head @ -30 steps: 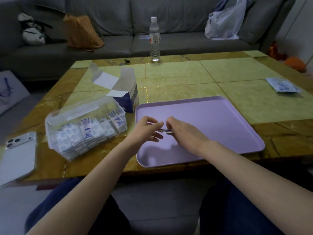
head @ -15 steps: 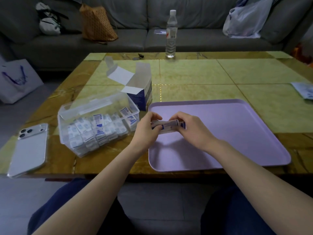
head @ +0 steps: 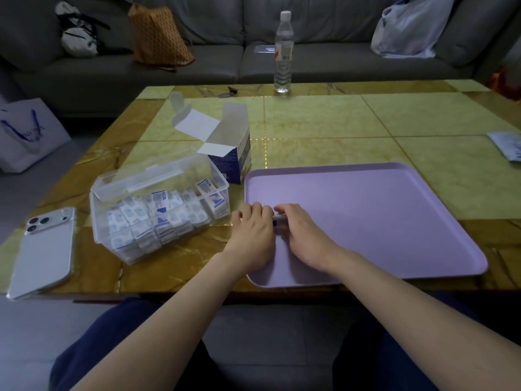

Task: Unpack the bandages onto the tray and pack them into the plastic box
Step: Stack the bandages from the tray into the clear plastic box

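Grey sofa (head: 214, 60) runs along the far side. On it sit a brown bag (head: 158, 35) at left and a white plastic bag (head: 408, 29) at right. A white paper shopping bag (head: 25, 134) stands on the floor at far left.

The desk (head: 324, 119), tiled in green with a brown marbled border, carries all working items.

A lavender tray (head: 380, 221) lies flat at the near right of the desk, its near edge close to the desk edge.

A clear plastic box (head: 135, 180) stands open just left of the tray, apart from it. Rows of wrapped bandages (head: 158, 215) stand on edge inside and fill most of it.

A phone (head: 42, 249) lies face down at the near left corner, left of the box.

A blue and white cardboard carton (head: 231, 153) stands behind the box, at the tray's far left corner, with its flaps open.

A water bottle (head: 282, 57) stands upright at the far edge of the desk. A small printed packet (head: 507, 145) lies at the far right.

The left hand (head: 251, 235) and the right hand (head: 304, 235) meet over the tray's near left corner, knuckles up. The fingers of both are curled narrow round a small bundle of bandages (head: 279, 220). Only a short blue and white stretch of the bundle shows between them, and whether it touches the tray cannot be told.
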`<state>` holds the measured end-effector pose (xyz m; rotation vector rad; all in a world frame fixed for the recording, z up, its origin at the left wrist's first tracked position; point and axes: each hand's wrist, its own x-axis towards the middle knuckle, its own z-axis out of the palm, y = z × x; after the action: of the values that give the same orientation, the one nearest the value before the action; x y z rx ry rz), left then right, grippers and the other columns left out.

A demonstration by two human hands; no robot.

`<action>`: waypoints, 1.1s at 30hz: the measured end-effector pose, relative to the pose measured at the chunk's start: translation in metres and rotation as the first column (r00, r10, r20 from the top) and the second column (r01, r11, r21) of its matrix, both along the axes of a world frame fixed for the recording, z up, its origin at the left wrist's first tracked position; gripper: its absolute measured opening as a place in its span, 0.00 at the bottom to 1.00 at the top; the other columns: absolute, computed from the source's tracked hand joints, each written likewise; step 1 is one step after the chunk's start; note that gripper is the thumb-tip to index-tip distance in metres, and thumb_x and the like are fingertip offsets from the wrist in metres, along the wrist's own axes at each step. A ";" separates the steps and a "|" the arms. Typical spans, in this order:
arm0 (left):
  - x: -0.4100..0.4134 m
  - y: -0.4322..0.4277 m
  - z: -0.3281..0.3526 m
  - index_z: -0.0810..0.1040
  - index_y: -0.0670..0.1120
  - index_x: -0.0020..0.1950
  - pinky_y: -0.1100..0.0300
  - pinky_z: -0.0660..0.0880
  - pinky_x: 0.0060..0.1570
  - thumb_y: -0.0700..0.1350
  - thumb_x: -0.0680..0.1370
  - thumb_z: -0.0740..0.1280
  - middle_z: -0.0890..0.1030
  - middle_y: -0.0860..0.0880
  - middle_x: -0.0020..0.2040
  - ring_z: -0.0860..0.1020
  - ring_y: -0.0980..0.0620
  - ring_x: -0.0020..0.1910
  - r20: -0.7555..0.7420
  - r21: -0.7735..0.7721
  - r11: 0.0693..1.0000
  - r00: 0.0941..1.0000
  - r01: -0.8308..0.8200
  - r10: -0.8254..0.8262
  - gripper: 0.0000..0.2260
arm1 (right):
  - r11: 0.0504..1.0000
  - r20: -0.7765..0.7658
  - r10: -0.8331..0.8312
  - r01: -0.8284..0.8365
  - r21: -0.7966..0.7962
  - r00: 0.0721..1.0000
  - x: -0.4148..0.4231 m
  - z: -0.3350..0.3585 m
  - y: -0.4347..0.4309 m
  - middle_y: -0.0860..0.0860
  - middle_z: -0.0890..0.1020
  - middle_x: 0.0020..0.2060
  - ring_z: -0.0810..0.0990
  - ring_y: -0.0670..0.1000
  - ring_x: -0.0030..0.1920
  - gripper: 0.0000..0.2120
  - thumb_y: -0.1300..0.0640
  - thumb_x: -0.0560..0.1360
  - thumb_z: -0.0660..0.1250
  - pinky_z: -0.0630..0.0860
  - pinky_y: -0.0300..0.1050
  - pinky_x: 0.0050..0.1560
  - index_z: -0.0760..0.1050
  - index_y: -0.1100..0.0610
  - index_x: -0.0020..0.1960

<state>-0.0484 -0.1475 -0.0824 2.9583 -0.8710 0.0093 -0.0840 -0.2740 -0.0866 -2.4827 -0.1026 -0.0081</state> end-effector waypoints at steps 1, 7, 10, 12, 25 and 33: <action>-0.001 0.000 0.000 0.63 0.44 0.61 0.50 0.60 0.60 0.44 0.80 0.52 0.66 0.44 0.60 0.64 0.43 0.59 0.004 0.000 1.000 1.000 0.000 0.000 0.10 | 0.999 -0.005 0.013 -0.013 -0.029 1.000 -0.002 0.000 -0.001 0.58 0.66 0.67 0.64 0.53 0.68 0.23 0.66 0.77 0.59 0.59 0.39 0.66 0.60 0.63 0.71; -0.005 0.003 -0.001 0.63 0.44 0.60 0.52 0.60 0.57 0.42 0.79 0.54 0.66 0.45 0.60 0.65 0.44 0.58 0.030 0.015 1.000 0.999 0.013 -0.014 0.11 | 0.993 0.047 0.034 -0.028 -0.117 0.998 -0.005 0.006 -0.004 0.55 0.72 0.61 0.68 0.53 0.63 0.14 0.63 0.79 0.55 0.66 0.44 0.62 0.69 0.61 0.64; -0.006 0.009 -0.001 0.64 0.46 0.59 0.54 0.60 0.56 0.40 0.77 0.56 0.67 0.46 0.59 0.65 0.45 0.58 0.079 -0.038 0.999 0.997 0.006 -0.003 0.11 | 0.981 0.189 -0.009 0.046 -0.190 0.982 -0.005 0.010 -0.003 0.53 0.77 0.51 0.71 0.52 0.53 0.10 0.59 0.80 0.57 0.70 0.46 0.54 0.76 0.58 0.55; -0.006 0.013 0.001 0.64 0.46 0.58 0.54 0.61 0.57 0.40 0.78 0.56 0.67 0.47 0.58 0.65 0.46 0.57 0.086 -0.088 0.996 0.996 -0.008 0.015 0.10 | 0.968 0.267 0.004 0.063 -0.243 0.964 -0.006 0.013 -0.003 0.52 0.78 0.48 0.71 0.53 0.51 0.10 0.58 0.79 0.59 0.71 0.46 0.52 0.78 0.57 0.54; -0.012 0.027 0.006 0.71 0.44 0.52 0.48 0.73 0.44 0.40 0.80 0.59 0.71 0.46 0.51 0.74 0.45 0.46 -0.086 -0.385 0.923 0.996 -0.018 -0.016 0.03 | 0.993 0.160 -0.007 0.025 -0.114 0.987 -0.011 0.016 -0.002 0.51 0.80 0.51 0.74 0.51 0.54 0.11 0.63 0.78 0.59 0.72 0.46 0.54 0.77 0.55 0.56; -0.014 0.025 0.001 0.66 0.46 0.59 0.57 0.63 0.54 0.46 0.82 0.52 0.70 0.47 0.57 0.67 0.47 0.55 0.058 -0.106 0.994 0.998 0.037 -0.031 0.08 | 0.990 0.105 0.059 -0.045 -0.135 0.993 -0.011 0.016 -0.001 0.52 0.79 0.49 0.74 0.51 0.52 0.13 0.61 0.78 0.58 0.72 0.46 0.54 0.79 0.54 0.56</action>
<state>-0.0626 -0.1223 -0.0817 2.8563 -0.8973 0.1338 -0.0951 -0.2751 -0.0707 -2.6109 -0.2207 -0.1185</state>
